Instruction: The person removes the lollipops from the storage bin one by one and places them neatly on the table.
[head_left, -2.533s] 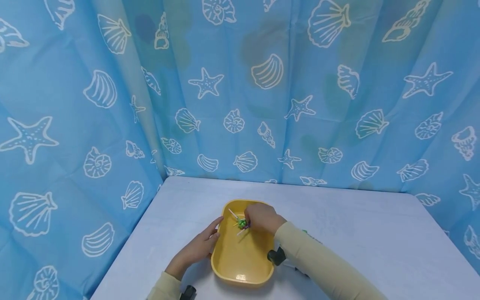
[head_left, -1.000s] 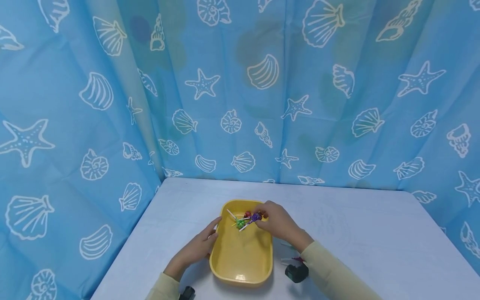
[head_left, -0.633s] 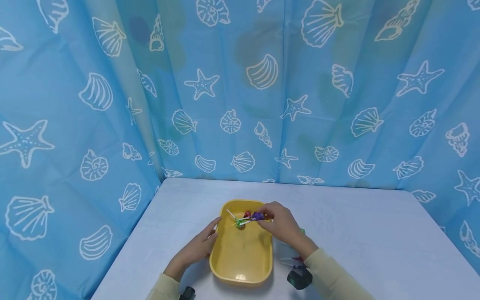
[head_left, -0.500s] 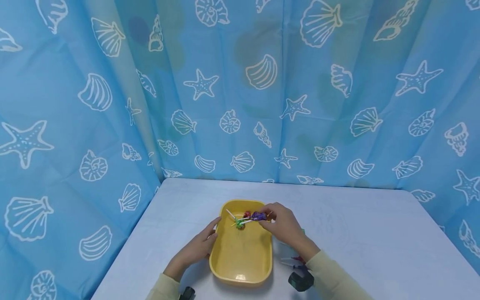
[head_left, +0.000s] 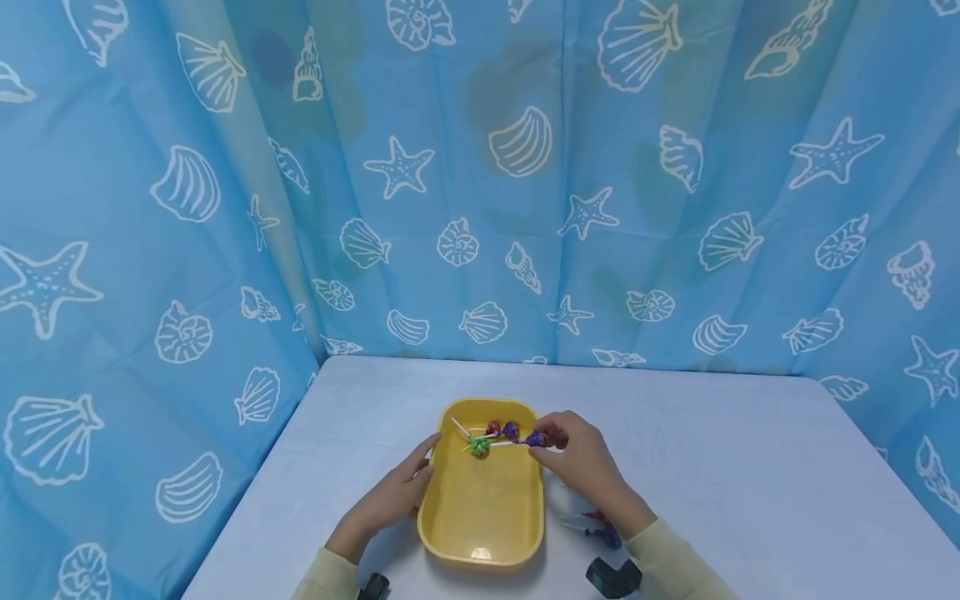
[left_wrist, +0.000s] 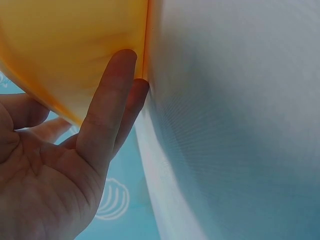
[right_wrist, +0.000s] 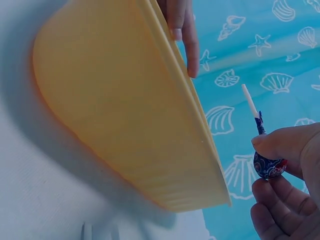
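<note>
Open tabletop [head_left: 735, 467] right of the yellow tray [head_left: 480, 533], wide and bare toward the curtain [head_left: 675, 250]. Tray's near half free inside; far end crowded with lollipops [head_left: 491, 435]. Left flank blocked by the left hand [head_left: 390, 500] against the tray wall. Loose lollipops on the table [head_left: 596, 525] just beside the tray's right edge, under the right hand [head_left: 581, 458].

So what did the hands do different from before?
The right hand, which had been over the yellow tray, drew back toward its right rim, pinching a purple lollipop by the head. The left hand stayed flat against the tray's left side. The other lollipops stayed in the tray.
</note>
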